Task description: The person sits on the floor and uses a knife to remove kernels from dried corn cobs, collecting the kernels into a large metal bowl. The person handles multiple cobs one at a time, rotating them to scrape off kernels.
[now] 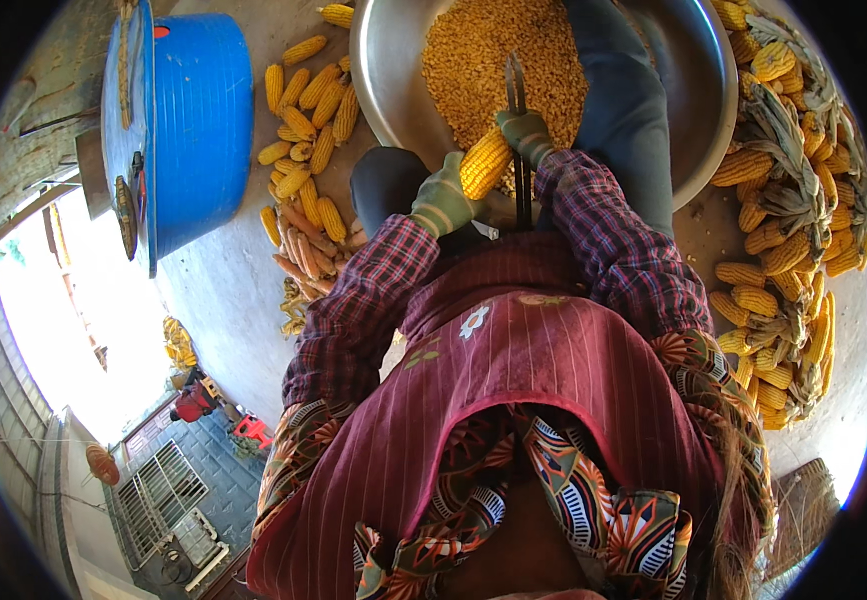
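Note:
My left hand [446, 196], in a green striped glove, grips the lower end of a yellow corn cob [486, 163] with its kernels on. My right hand [527, 135], gloved the same way, is closed around a dark, narrow metal tool [520, 94] with a forked tip; its exact kind I cannot tell. The cob lies against the tool's left side, just beside my right hand. Beyond both hands, a wide metal basin [392, 75] holds a heap of loose corn kernels [497, 45]. My right leg extends over the basin.
Corn cobs [321, 86] with kernels lie on the floor to the left, above a pile of stripped cobs [306, 251]. A large blue plastic tub [201, 127] stands farther left. Many cobs with husks [786, 202] are heaped at the right. A person in red [193, 403] is in the background.

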Tool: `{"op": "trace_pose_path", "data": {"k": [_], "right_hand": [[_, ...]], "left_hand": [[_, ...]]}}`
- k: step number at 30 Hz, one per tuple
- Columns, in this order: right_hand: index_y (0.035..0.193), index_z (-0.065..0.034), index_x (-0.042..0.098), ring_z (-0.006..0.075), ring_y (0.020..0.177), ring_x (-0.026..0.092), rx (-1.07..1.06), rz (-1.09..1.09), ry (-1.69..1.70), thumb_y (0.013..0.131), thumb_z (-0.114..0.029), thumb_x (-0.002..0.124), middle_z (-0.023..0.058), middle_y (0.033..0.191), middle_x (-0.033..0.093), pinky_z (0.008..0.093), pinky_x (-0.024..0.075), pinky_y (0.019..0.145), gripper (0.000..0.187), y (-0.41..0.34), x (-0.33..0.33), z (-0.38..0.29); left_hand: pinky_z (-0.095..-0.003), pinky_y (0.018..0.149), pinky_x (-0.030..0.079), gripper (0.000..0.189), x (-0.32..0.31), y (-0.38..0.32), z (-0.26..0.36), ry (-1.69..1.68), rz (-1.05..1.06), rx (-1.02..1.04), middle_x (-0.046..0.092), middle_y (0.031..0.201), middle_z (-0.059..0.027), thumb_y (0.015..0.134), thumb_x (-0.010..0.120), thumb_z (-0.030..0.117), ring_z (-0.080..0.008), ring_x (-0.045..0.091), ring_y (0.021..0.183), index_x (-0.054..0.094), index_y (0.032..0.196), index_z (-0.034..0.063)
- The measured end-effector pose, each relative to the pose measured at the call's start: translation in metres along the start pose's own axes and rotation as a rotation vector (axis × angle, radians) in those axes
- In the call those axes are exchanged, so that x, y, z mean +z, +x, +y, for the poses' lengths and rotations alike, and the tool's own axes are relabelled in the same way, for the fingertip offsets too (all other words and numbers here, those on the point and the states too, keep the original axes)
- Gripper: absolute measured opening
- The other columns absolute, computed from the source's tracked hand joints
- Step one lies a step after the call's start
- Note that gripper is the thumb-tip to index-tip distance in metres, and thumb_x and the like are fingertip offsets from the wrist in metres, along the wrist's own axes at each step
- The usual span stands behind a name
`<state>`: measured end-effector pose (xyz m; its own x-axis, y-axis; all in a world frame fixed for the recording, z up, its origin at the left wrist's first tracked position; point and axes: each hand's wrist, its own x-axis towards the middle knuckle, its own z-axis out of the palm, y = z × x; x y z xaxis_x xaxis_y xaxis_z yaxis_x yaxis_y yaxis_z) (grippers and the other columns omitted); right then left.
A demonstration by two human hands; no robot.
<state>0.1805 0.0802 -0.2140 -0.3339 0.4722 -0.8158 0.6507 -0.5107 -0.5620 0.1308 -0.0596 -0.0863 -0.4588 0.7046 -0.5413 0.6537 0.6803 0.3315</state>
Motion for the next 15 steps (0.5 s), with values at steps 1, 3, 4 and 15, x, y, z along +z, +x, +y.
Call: {"op": "trace_pose_path", "data": {"k": [1, 3, 4, 15], "right_hand": [[0.081, -0.0016, 0.061, 0.0227, 0.060, 0.055, 0.014, -0.010, -0.084, 0.074, -0.039, 0.057, 0.0118, 0.070, 0.058, 0.0402, 0.0418, 0.057, 0.038, -0.010, -0.004, -0.007], [0.076, -0.0017, 0.060, 0.0215, 0.054, 0.052, -0.017, 0.004, -0.043, 0.074, -0.036, 0.057, 0.0110, 0.065, 0.056, 0.0403, 0.0405, 0.053, 0.035, -0.001, -0.003, -0.003], [0.073, -0.0017, 0.060, 0.0209, 0.052, 0.050, -0.036, 0.009, -0.027, 0.074, -0.035, 0.057, 0.0107, 0.062, 0.055, 0.0404, 0.0399, 0.051, 0.033, 0.003, -0.001, 0.001], [0.095, 0.0029, 0.058, 0.0206, 0.074, 0.054, 0.012, -0.175, 0.127, 0.074, -0.042, 0.058, 0.0144, 0.095, 0.057, 0.0357, 0.0437, 0.067, 0.050, -0.004, -0.005, -0.001]], "left_hand": [[-0.0352, 0.076, 0.045, 0.066, -0.003, 0.001, -0.001, -0.003, -0.007, 0.022, 0.058, 0.091, -0.0176, 0.057, 0.074, 0.025, -0.0308, 0.057, 0.088, 0.041, 0.108, 0.0009], [-0.0344, 0.076, 0.045, 0.067, -0.005, 0.003, -0.012, -0.017, -0.009, 0.098, 0.058, 0.090, -0.0158, 0.056, 0.075, 0.025, -0.0289, 0.057, 0.086, 0.040, 0.108, -0.0002], [-0.0337, 0.076, 0.045, 0.067, -0.001, 0.008, -0.031, -0.033, 0.005, 0.151, 0.058, 0.089, -0.0144, 0.055, 0.075, 0.024, -0.0277, 0.057, 0.084, 0.040, 0.107, -0.0006], [-0.0279, 0.052, 0.045, 0.083, -0.016, 0.014, -0.037, -0.368, -0.220, -0.096, 0.056, 0.082, -0.0127, 0.057, 0.075, 0.022, -0.0197, 0.056, 0.064, 0.029, 0.121, -0.0035]]}}
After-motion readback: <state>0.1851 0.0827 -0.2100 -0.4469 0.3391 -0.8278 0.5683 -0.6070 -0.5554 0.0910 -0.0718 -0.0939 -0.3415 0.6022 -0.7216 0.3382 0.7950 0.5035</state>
